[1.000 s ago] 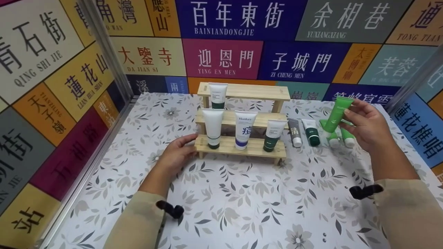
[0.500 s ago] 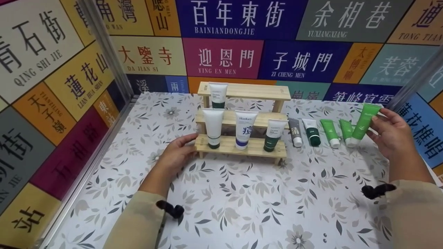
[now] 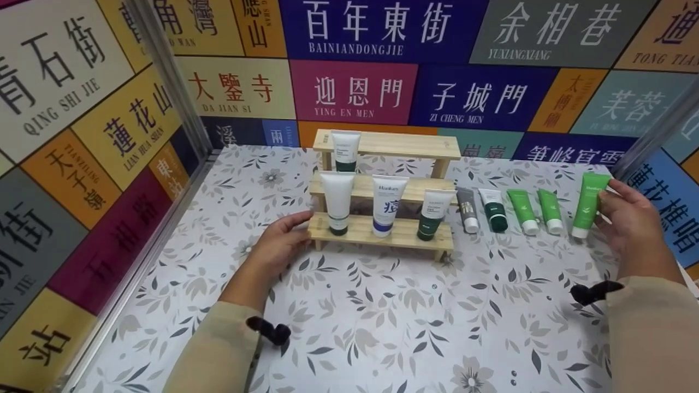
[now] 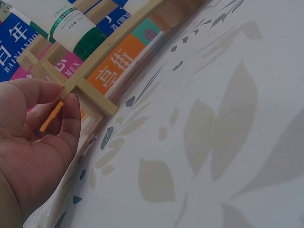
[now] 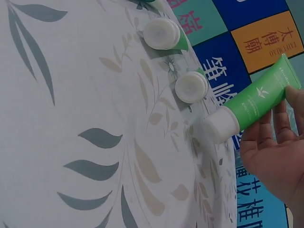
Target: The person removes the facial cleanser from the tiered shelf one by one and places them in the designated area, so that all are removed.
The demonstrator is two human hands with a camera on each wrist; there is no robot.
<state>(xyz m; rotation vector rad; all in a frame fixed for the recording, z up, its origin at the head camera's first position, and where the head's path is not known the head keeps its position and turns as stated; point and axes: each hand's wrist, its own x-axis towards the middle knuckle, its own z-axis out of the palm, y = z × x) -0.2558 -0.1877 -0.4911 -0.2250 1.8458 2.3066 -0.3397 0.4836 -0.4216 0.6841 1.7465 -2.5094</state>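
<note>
A green tube [image 3: 592, 203] tilts, white cap [image 3: 580, 233] down, well right of the three-tiered wooden stand [image 3: 401, 145].

It looks like a small product-display booth (real shop or staged set, I cannot tell): wall panels [image 3: 354, 93] printed with Chinese place names, a flower-print tablecloth [image 3: 382, 316], and a three-tier wooden rack [image 3: 401, 145] bearing squeeze tubes [image 3: 389, 206].

Green tube [image 3: 591, 206] in hand [image 3: 632, 221] farther right

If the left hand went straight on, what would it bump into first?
Probably the wooden stand: the left hand pinches the left end of its lowest step, with no gap showing.
</note>
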